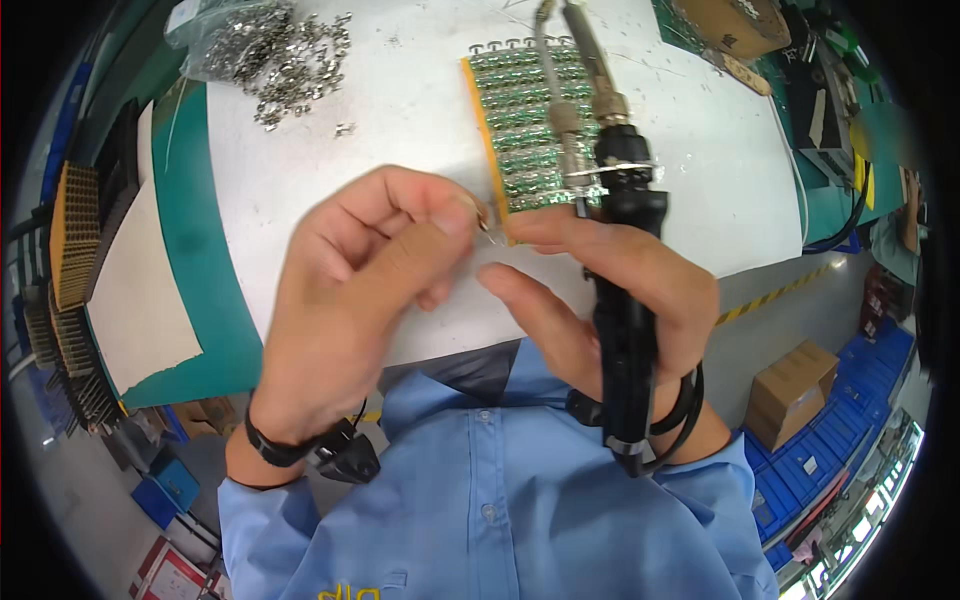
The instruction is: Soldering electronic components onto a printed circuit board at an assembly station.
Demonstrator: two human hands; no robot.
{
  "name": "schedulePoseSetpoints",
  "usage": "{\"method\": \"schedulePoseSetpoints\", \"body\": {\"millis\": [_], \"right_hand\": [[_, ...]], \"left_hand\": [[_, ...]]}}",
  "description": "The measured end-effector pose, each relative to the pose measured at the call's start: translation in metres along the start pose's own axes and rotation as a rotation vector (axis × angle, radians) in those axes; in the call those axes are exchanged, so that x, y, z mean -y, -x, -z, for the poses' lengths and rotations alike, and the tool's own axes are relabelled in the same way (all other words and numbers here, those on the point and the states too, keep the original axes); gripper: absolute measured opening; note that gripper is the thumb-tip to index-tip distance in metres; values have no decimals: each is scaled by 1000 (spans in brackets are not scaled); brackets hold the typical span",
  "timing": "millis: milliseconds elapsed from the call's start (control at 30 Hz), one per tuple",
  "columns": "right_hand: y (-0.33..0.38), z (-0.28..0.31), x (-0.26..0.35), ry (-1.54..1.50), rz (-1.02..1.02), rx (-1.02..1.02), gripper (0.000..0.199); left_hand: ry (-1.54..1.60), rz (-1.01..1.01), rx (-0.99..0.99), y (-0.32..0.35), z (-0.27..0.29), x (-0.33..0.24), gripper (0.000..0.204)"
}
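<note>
Hands, two, bare, raised close together above the near edge of the white tabletop [400,90].

Left hand [360,290]: curled narrow, thumb and forefinger pinched on a small metal part [487,228] whose tip pokes out toward the right hand. Dark wrist strap at the cuff.

Right hand [610,290]: wrapped around the black soldering iron [625,300], forefinger stretched left to meet the pinched part. Iron's long axis runs near to far, cable end at the wrist, metal tip pointing away over the board.

Green circuit-board panel [525,130], orange strip along its left side: lies flat just beyond both hands, long axis near to far, its near end under the right forefinger. Right hand nearer to it.

Heap of loose metal parts [285,55]: far left corner of the tabletop, well apart, on the left hand's side.
</note>
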State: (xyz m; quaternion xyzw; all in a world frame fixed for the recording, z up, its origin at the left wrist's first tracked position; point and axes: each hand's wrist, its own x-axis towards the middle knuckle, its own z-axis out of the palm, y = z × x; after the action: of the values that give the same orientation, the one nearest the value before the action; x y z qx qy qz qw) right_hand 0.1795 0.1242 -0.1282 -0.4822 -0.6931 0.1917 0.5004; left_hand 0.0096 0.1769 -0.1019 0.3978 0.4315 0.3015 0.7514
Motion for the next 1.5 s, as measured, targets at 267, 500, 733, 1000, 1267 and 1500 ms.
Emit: {"method": "schedulePoseSetpoints", "body": {"millis": [267, 500, 733, 1000, 1267, 1500], "right_hand": [[-7, -19, 5, -88, -163, 35, 26], [-19, -40, -1, -1, -1, -20, 33], [-22, -45, -1, 15, 77, -67, 37], [-31, -63, -5, -131, 65, -139, 33], [-41, -58, -7, 165, 42, -46, 30], [-38, -51, -13, 194, 165, -91, 38]], "left_hand": [[-94, -93, -53, 1, 18, 2, 14], [-455, -181, -102, -5, 44, -22, 11], [-353, -250, -89, -5, 47, -22, 13], [-349, -122, 10, -7, 53, -24, 14], [-498, -152, -106, -21, 67, -28, 18], [-1005, -599, -237, -37, 80, -23, 18]]}}
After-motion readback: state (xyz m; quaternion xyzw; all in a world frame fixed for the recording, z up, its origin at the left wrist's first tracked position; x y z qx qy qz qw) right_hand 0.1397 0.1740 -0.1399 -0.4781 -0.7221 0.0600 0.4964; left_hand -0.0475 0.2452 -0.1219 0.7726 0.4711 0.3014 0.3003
